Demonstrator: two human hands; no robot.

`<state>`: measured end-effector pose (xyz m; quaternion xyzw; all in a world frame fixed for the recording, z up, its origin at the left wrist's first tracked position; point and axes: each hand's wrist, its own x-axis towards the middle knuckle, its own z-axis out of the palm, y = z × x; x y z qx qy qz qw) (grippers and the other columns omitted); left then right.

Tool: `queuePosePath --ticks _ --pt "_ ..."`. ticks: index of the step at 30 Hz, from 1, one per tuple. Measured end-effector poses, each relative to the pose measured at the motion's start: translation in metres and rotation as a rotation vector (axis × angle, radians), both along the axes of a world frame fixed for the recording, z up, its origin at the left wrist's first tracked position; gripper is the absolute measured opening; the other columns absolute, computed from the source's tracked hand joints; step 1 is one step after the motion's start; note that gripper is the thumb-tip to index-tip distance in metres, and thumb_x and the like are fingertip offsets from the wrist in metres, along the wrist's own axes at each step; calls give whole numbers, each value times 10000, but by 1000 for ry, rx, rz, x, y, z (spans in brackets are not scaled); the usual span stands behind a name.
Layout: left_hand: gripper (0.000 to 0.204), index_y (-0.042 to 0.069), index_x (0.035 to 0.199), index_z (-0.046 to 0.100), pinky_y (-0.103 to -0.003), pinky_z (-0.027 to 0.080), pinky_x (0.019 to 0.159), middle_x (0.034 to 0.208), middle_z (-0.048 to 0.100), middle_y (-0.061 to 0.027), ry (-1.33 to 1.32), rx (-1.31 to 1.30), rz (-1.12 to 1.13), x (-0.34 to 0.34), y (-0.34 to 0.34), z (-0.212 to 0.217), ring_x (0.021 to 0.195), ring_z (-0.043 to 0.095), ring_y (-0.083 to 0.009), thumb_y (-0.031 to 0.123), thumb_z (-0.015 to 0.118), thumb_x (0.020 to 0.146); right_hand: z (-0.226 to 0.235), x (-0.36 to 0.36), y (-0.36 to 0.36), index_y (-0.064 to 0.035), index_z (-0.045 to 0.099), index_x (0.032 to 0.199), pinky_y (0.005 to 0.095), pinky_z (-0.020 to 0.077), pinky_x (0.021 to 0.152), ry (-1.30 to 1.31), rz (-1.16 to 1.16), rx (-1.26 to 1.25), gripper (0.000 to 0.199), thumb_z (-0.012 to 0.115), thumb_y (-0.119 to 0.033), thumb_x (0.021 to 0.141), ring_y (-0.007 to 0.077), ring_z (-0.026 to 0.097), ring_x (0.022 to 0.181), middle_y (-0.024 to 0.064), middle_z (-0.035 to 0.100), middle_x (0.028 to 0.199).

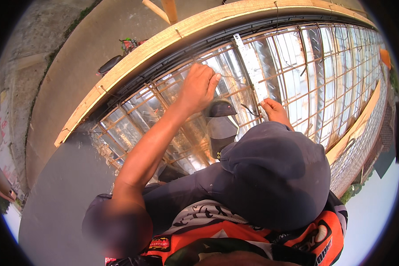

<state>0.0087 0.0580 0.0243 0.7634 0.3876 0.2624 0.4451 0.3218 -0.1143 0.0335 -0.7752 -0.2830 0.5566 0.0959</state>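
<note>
My left hand is closed in a fist-like pinch above the rebar mesh, near its far edge. A thin wire runs out from beside its thumb, but what lies inside the fingers is hidden. My right hand, partly behind my knee, grips the near end of a flat white strip with dark marks. The strip lies across the mesh toward the far edge. Just left of the right hand is a short, dark bent piece. Its kind cannot be made out.
Shiny metal decking lies under the mesh. A curved-looking timber board borders the far side, with dark bars along it. My dark boot stands among the bars. Beyond the board, a motorbike is partly visible. Another timber lies right.
</note>
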Motion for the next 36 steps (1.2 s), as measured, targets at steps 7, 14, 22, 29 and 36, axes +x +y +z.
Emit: queuePosePath --ticks 7,14,22,29,36 --pt "262 33 935 647 -467 484 902 927 619 -140 209 91 -71 20 -12 0 962 568 -330 238 665 1098 13 -35 28 -71 670 1231 433 501 749 -296 124 -93 311 590 -360 1149 262 660 773 171 687 850" --pt "226 43 951 692 -470 517 929 950 655 -108 387 243 -228 23 -26 -10 987 602 -318 249 706 1044 31 -45 58 -46 625 1243 521 538 811 -203 211 -178 357 607 -387 1140 411 762 912 220 754 912" --pt "205 33 965 708 -461 534 913 965 677 -118 216 186 -150 8 -12 8 1006 624 -331 220 718 1048 51 -42 74 6 689 1053 416 543 754 -478 493 5 293 666 -273 1140 230 701 797 125 760 892" --pt "154 2 1017 718 -446 526 850 917 677 -152 13 -63 -7 0 3 18 948 641 -357 153 746 1015 63 -86 148 -1 734 1157 309 528 782 69 233 523 359 642 -349 1151 116 647 840 59 739 957" --pt "174 9 1040 733 -477 572 903 1071 691 -139 65 67 -26 -6 -20 18 1015 666 -347 143 766 934 8 -107 181 -71 707 1170 338 579 790 509 102 -130 438 695 -502 1094 148 676 874 26 681 929"
